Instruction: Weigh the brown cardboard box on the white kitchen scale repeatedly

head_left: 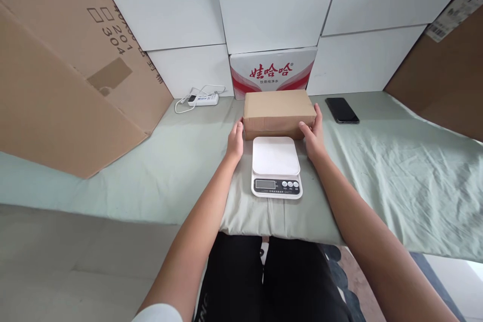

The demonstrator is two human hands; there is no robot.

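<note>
A closed brown cardboard box [277, 104] is held between my two hands, just behind a white kitchen scale [276, 157]. My left hand [236, 141] presses against the box's left side, its fingers partly hidden. At the right end, my right hand [314, 133] grips the box with the thumb on the front face and fingers along the side. The scale's platform has nothing on it, and its dark display [265, 184] shows no readable digits. Whether the box rests on the cloth or hangs slightly above it, I cannot tell.
A white power strip [204, 99] with a coiled cord lies at the back left. A black phone [342, 110] is at the back right. White boxes [271, 5] and a red-and-white carton [273, 74] form the back wall. Large cardboard panels [75, 70] flank the green cloth [169, 161].
</note>
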